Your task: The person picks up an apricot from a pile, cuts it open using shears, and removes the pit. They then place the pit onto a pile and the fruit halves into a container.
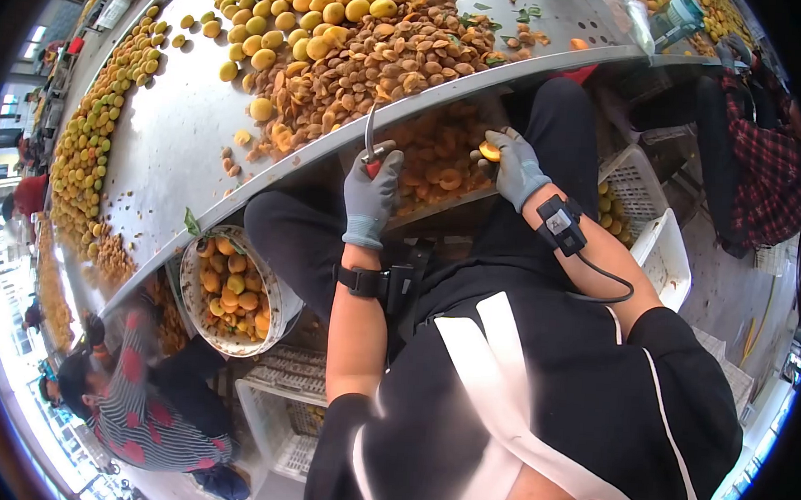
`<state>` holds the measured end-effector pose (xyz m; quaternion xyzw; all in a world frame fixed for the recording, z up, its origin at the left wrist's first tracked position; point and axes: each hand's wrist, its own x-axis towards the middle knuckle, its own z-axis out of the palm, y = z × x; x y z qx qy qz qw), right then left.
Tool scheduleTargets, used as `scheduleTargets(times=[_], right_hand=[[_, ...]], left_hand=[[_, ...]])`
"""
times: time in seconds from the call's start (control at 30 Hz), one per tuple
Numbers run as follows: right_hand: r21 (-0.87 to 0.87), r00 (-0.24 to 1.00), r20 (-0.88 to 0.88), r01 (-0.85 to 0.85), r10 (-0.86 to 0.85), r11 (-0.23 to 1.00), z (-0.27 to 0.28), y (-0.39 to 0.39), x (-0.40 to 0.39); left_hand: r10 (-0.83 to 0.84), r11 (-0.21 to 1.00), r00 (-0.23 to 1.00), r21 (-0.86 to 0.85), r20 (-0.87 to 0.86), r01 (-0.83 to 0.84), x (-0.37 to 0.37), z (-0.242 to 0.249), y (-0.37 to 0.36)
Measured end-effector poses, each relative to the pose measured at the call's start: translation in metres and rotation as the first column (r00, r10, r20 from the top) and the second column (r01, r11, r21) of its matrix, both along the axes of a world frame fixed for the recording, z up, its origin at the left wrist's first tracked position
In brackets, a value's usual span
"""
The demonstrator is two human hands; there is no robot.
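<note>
My left hand (373,194), in a grey glove, is closed around the red handle of a curved knife (370,131). Its blade points up across the metal table's near edge. My right hand (516,168), gloved too, pinches a cut apricot piece (489,151), orange side showing. Between and below the hands, a container of opened apricot halves (445,177) sits under the table edge, partly hidden. Just beyond the edge lies a heap of brown apricot pits (374,72), with whole yellow apricots (314,5) piled behind it.
A white bucket (280,307) of apricots stands left of my knee. White plastic crates (635,176) are at my right, another crate (265,415) at lower left. One person in a striped top (152,418) sits left; another in a checked shirt (767,170) sits right. The metal table (177,102) curves ahead.
</note>
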<state>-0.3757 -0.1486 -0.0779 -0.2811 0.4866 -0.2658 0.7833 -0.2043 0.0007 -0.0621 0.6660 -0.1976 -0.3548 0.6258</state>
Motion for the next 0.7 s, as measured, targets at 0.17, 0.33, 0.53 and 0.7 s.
scheduleTargets(times=[0.17, 0.33, 0.53, 0.7], right_hand=[[-0.312, 0.884, -0.41, -0.368, 0.226, 0.876, -0.024, -0.006, 0.006], [-0.332, 0.703, -0.647, -0.607, 0.294, 0.722, -0.02, -0.032, 0.043], [-0.419, 0.433, -0.898, -0.896, 0.08, 0.148, -0.117, -0.066, 0.073], [-0.497, 0.551, -0.808, -0.828, 0.21, 0.26, -0.13, -0.066, 0.102]], left_hand=[[0.024, 0.998, 0.994, -0.055, -0.11, -0.03, 0.005, 0.004, 0.002], [0.036, 0.997, 0.966, -0.063, -0.258, -0.054, 0.004, 0.019, 0.006], [0.071, 0.997, 0.968, 0.008, -0.24, -0.071, 0.011, 0.009, 0.001], [0.005, 0.985, 0.932, 0.161, -0.361, 0.058, 0.015, 0.023, -0.003]])
